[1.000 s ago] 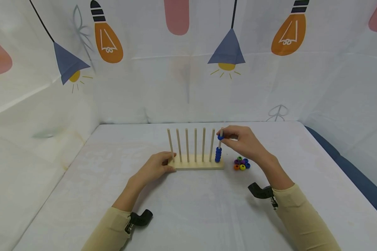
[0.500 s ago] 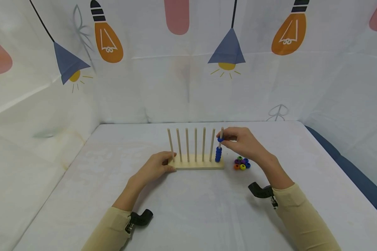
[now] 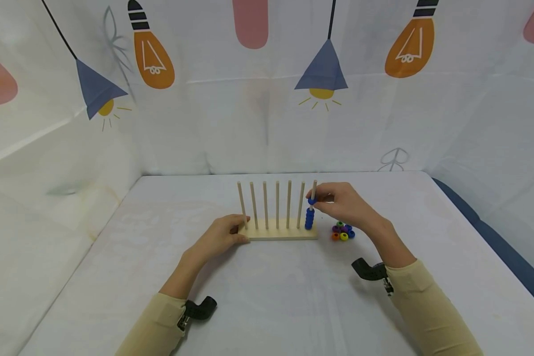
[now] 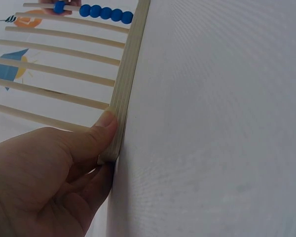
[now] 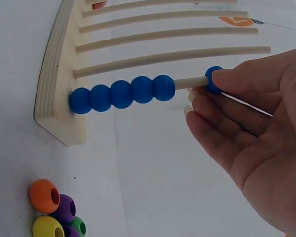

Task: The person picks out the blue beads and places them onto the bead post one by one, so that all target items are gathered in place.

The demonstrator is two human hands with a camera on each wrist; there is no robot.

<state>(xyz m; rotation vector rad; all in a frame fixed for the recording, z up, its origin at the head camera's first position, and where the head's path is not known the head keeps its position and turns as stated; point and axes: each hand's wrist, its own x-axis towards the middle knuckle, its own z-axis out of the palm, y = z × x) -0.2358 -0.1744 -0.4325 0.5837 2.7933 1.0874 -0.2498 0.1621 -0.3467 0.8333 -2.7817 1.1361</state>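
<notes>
A pale wooden base (image 3: 278, 235) with a row of several upright pegs stands on the white table. My left hand (image 3: 219, 236) grips the base's left end, thumb on the front edge and fingers behind, as the left wrist view shows. On the rightmost peg, a stack of several blue beads (image 5: 121, 94) sits against the base. My right hand (image 3: 344, 201) pinches one more blue bead (image 5: 214, 79) between thumb and fingers. That bead is threaded on the same peg, with a stretch of bare wood between it and the stack. The other pegs carry no beads.
Right of the base lies a small cluster of loose beads (image 3: 343, 231), among them orange (image 5: 44, 196), yellow (image 5: 48, 227), purple, green and blue ones. A white curtain printed with lamps and bulbs hangs behind the table (image 3: 267, 296).
The pinched blue bead has slid a little down the rightmost peg, my right hand lowering with it. My left hand keeps its grip on the base.
</notes>
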